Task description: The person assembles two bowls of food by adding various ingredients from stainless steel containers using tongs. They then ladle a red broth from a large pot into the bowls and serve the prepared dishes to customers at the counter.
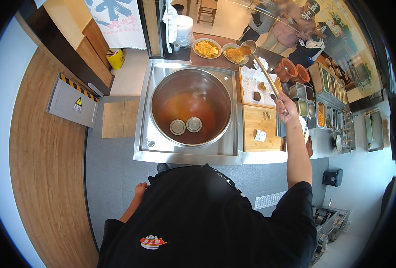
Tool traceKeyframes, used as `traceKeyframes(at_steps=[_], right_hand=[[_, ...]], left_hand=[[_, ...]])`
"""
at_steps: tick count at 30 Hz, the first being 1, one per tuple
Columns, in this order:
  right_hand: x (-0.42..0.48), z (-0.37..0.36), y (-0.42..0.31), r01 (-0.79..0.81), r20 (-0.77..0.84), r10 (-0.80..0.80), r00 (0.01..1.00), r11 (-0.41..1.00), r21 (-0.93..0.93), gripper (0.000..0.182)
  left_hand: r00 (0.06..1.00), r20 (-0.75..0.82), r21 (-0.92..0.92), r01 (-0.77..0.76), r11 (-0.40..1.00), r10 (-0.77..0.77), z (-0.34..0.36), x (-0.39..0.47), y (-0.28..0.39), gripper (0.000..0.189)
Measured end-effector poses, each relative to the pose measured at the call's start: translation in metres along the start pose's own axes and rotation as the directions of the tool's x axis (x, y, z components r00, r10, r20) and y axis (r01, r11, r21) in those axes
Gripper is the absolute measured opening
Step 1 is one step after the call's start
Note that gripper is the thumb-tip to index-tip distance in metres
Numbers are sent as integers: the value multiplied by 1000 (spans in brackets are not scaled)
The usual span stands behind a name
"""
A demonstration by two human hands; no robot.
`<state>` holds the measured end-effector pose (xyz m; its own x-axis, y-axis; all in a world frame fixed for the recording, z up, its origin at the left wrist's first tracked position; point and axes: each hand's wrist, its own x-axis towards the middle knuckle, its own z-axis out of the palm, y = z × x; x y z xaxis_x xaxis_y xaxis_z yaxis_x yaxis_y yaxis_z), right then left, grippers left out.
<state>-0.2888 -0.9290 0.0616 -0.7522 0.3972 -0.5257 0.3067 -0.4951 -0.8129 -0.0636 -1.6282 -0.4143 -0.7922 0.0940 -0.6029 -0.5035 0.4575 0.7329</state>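
My right hand point(286, 109) grips the long handle of a metal ladle point(268, 75), arm stretched out over the counter. Reddish-orange broth shows in the ladle's bowl, at the upper right edge of a bowl of yellow food in broth point(235, 54). Left of it stands a second bowl of yellow food point(207, 49). A large round steel pot point(191, 78) of reddish broth is set into the steel counter before me, with two round metal-topped items point(186, 125) in it. Low by my left side is my left hand point(140, 189), partly hidden, touching nothing I can make out.
Right of the pot are a paper-lined basket point(248, 98) with brown pieces and a wooden cutting board point(263, 115) with a small labelled cup. Brown clay pots point(286, 69) and steel food containers point(321, 114) stand further right. Several people point(285, 30) are beyond the glass.
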Motion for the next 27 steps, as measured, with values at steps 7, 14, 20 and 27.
traceKeyframes(at_steps=[7, 14, 20, 27], right_hand=[[-3, -1, 5, 21, -12, -22, 1000, 999, -24, 32], [-11, -1, 2, 58, 26, -56, 998, 997, -54, 40], [-15, 5, 3, 79, -15, -81, 997, 993, -88, 39], [-12, 8, 11, 48, -30, -52, 998, 992, -116, 41]], left_hand=[[1000, -10, 45, -10, 999, 11, -1, 5, -5, 28], [996, -18, -48, 83, 995, -84, -1, 2, 13, 29], [998, 26, 112, -64, 992, 61, -1, 5, 8, 30], [998, 59, 101, -19, 995, 13, -2, 12, -14, 29]])
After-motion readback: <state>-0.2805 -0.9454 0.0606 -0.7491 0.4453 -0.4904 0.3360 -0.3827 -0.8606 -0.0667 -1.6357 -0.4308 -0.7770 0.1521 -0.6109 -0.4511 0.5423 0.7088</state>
